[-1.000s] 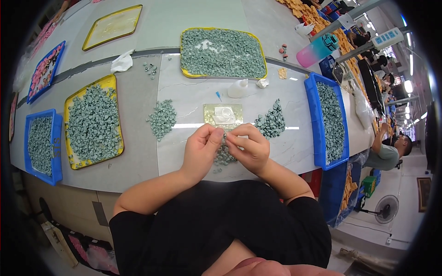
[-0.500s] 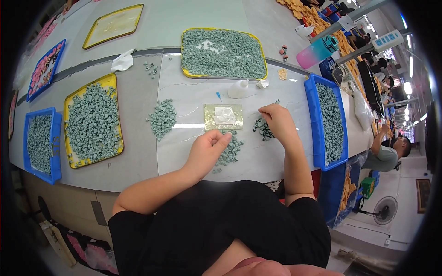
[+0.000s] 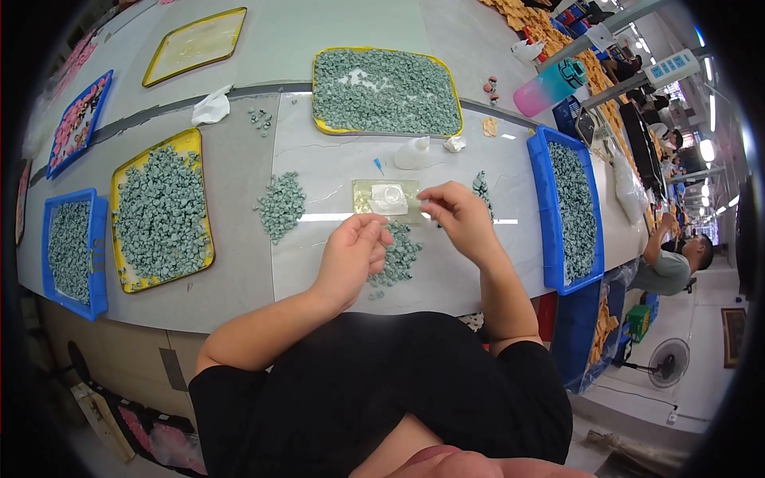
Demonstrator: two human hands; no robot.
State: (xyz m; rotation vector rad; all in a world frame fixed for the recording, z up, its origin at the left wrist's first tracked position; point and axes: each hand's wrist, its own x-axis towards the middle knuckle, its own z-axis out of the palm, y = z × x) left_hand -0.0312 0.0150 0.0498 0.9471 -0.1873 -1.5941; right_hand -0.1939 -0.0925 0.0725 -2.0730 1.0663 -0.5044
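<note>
My left hand (image 3: 351, 256) is closed, thumb against curled fingers, above a pile of small grey-green pieces (image 3: 402, 255). Whatever it may hold is too small to make out. My right hand (image 3: 460, 217) makes a pinch by the right edge of a yellowish pad (image 3: 363, 209); its fingertips hide what is between them. On the pad lies a white sheet (image 3: 378, 205) with a small round clear dish (image 3: 392, 195). Partly behind my right hand is a pile of darker green pieces (image 3: 480, 185). Another grey-green pile (image 3: 280, 209) sits to the left.
Beyond the pad stand a white squeeze bottle (image 3: 413, 154), a small blue tip (image 3: 378, 165) and a crumpled tissue (image 3: 455, 144). Yellow trays (image 3: 322, 126) (image 3: 209, 239) and blue bins (image 3: 550, 215) (image 3: 99, 255) of green pieces surround the work area. A pink-and-teal bottle (image 3: 540, 97) stands far right.
My right hand has moved left from the darker pile to the pad's edge. My left hand has drawn slightly left and turned, its fingers now curled.
</note>
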